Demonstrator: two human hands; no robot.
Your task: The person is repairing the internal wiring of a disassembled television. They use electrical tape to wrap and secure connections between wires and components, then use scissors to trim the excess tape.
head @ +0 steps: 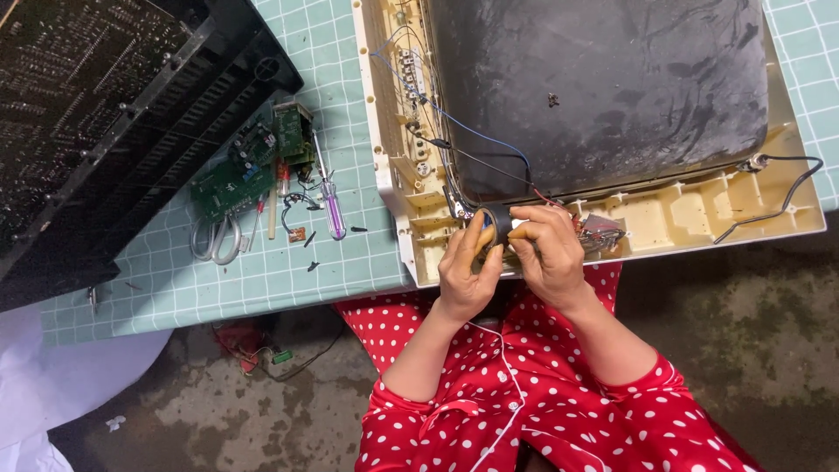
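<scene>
Hands at the near edge of a cream plastic television front frame (791, 214), lying face down on a pale green gridded mat (262, 271). Left hand (468, 267) curled round a small dark cylindrical part (500, 224) at the frame's lower rim, thumb and fingers closed on it. Right hand (546, 249) laid over the same part from the other side, fingers bent and pressed close; cannot tell what lies under them. Part tethered by thin blue and black wires (489, 144) running up along the dark, dusty, matt glass bulb of the picture tube (603, 87).

Risks, as a judgement: wires pulled taut and torn from their terminals by a hard tug; brittle old plastic ribs cracked under pressure; frame, overhanging the table edge, tipped toward the lap.

Off to the left: green circuit board (229, 179), purple-handled screwdriver (332, 205) with slim steel shaft, loop of grey cable (217, 240), black ribbed back cover (105, 114). Red polka-dot fabric below, soft and creased.
</scene>
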